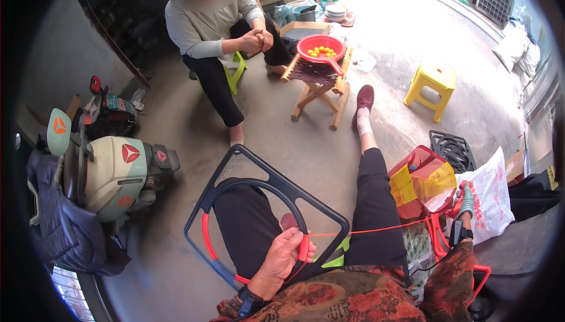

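A black plastic frame with a round ring inside lies tilted over my lap and left leg. Red cord is wound tightly round the ring in several stretches. My left hand is closed on the ring's right side, at a wound red stretch. From there the cord runs taut across my right thigh to my right hand, held out at the right. Fingers of that hand are closed about the cord and a grey-green ribbed piece, whose kind I cannot make out.
Right of my leg are a red-and-yellow bag, a white plastic bag and black frames. Ahead, a folding stool bears a red strainer of small orange fruit. Another person sits beyond; a scooter stands left, a yellow stool right.
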The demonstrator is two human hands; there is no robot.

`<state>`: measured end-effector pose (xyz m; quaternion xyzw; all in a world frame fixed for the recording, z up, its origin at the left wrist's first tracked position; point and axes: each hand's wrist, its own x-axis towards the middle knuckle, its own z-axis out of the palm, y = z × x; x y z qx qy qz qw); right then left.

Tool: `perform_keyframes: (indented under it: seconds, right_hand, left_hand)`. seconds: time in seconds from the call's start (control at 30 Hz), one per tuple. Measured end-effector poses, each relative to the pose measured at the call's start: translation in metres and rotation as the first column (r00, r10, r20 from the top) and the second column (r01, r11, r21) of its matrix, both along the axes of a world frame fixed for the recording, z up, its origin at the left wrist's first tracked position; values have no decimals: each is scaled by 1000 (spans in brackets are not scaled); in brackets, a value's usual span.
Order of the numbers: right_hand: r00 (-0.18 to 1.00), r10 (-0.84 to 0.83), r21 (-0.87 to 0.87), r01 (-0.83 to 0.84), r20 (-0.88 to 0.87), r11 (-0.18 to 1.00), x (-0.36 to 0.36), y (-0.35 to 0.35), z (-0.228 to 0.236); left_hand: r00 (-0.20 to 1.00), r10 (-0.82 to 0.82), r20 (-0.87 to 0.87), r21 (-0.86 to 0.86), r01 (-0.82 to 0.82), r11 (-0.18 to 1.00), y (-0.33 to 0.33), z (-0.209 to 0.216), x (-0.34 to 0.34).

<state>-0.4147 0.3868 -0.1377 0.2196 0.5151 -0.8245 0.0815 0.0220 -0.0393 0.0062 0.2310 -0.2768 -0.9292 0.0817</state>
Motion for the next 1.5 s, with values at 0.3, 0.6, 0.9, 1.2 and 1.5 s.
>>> perform_keyframes:
  seconds: [0.3,0.6,0.9,1.2,1.5]
  right_hand:
    - [550,725,681,-341,-415,648,162,-244,114]
    - [211,938,-822,-557,-277,-117,258,-309,122]
    - [71,881,-625,-731,-468,-274,257,-317,133]
    - [73,987,314,-943,-143,115,234,-276,121]
    - [886,448,-573,-429,-119,698,138,-142,89]
  left_hand:
    - [980,-178,84,-95,186,978,14,-4,-7]
    - [979,-205,-2,6,205,979,23,-15,-10]
    - [975,-183,130,-185,205,961,28,-13,-6]
    - [989,-88,117,-193,110,975,18,-7,-4]
    - [983,-130,129,-108,144,984,11,-13,0]
